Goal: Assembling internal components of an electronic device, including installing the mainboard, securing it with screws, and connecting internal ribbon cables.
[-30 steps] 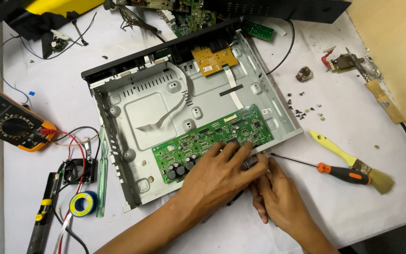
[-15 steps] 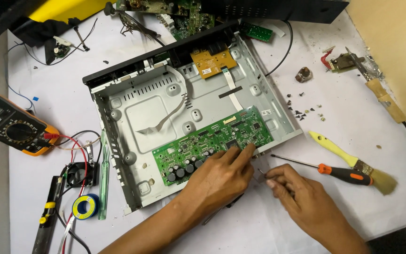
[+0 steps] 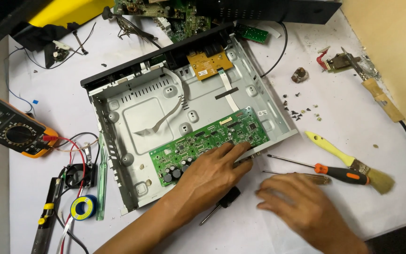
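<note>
The green circuit board (image 3: 207, 143), lower centre, is lying under the flat-spread left hand (image 3: 212, 171); the right hand (image 3: 297, 204), fingers loosely spread, is hovering over a screwdriver (image 3: 306, 178). Pressing carelessly is risking cracked solder joints.

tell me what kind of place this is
Most likely an electronics repair bench: an opened metal chassis with a green circuit board under the left hand, a multimeter, and an orange-handled screwdriver.

Green circuit board (image 3: 207, 141); orange-black screwdriver (image 3: 339, 173); yellow brush (image 3: 348, 162), bristles seemingly tan
</note>
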